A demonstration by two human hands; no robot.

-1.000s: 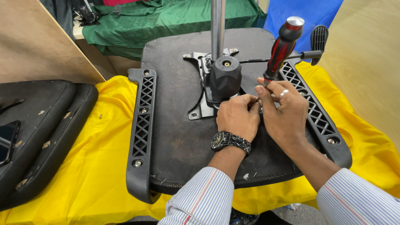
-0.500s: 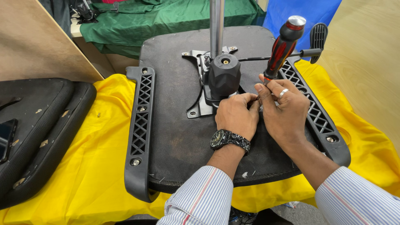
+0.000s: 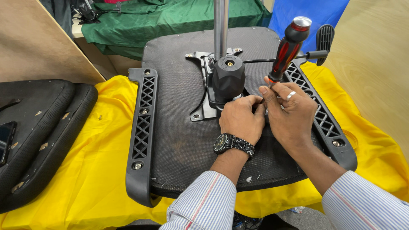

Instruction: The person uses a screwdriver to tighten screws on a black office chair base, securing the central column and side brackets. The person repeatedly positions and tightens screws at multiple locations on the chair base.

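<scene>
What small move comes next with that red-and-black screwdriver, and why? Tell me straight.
Probably turn the red-and-black-handled screwdriver in place. The right hand grips its lower handle, tilted, with the tip hidden behind the left hand, which is closed around the spot beside the black metal mounting plate under the upturned black chair seat.

— Any packages, labels, signs or screens in this shot?

— Only one candidate: a dark, glossy flat slab (image 3: 6, 140) at the far left edge, lying on the black cushion (image 3: 47, 127). It is rectangular with rounded corners, cut off by the picture's border, black with a faint bluish sheen.

— Is it lit?

— No, its face is dark; whether it is truly a screen cannot be told. No packages, labels or signs are visible anywhere else.
</scene>
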